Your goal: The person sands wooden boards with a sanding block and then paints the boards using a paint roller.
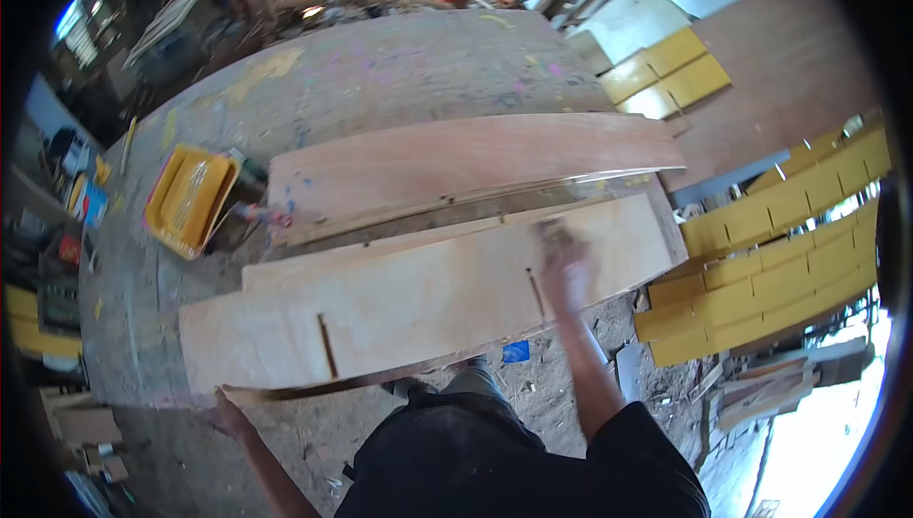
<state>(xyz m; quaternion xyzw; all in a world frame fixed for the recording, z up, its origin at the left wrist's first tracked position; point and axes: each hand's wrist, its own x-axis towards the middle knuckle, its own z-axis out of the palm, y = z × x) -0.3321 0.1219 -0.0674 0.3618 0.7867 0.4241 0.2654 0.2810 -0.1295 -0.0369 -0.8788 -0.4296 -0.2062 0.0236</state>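
Note:
A pale plywood board (428, 304) with two dark slots lies along the near edge of the worktable, over another pale board whose edge shows behind it. My left hand (226, 413) grips its near left corner, fingers closed around the edge. Over the right part of the board, my right hand (568, 275) is blurred by motion. It is closed on a small brown block (552, 233), perhaps a sanding block, which appears to touch the wood. Just behind lies a reddish plywood board (456, 161) with a curved far edge.
On the paint-stained worktable (380, 71) stands a yellow paint tray (193, 196), with a paint roller (262, 215) beside it. Yellow slotted boards (780, 223) are set out on the right. A blue scrap (515, 351) lies on the dirt floor.

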